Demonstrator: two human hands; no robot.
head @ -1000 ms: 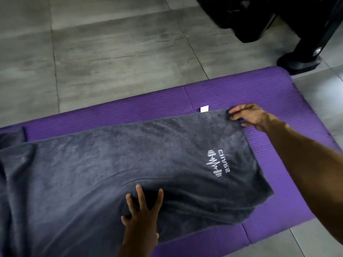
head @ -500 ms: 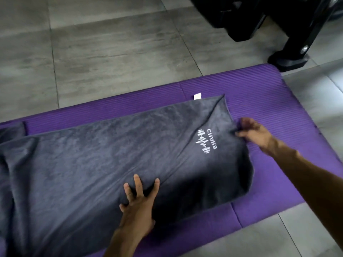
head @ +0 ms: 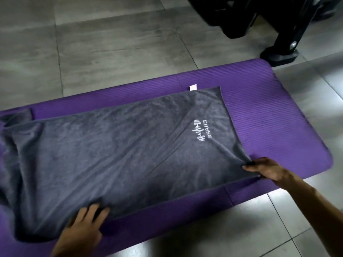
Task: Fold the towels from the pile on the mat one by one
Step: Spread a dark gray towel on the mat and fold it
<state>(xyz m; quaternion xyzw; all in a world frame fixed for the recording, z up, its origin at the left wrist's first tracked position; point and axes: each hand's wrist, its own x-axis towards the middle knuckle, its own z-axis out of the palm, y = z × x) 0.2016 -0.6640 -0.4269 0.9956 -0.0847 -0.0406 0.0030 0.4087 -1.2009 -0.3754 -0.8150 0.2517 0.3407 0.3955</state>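
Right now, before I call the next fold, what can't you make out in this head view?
- Gray towel: its left end runs past the frame edge, so its full length is unknown.
- Pile of remaining towels: out of frame.
- Right hand: fingertips tucked under the near right corner, grip partly hidden.
- Left hand: motion-blurred, pressing the near edge.
- White tag: too small to read.
- Black equipment: cut off at the top.

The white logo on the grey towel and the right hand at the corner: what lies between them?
In the head view, only creased grey towel lies between the white logo and the right hand. Nothing else rests there.
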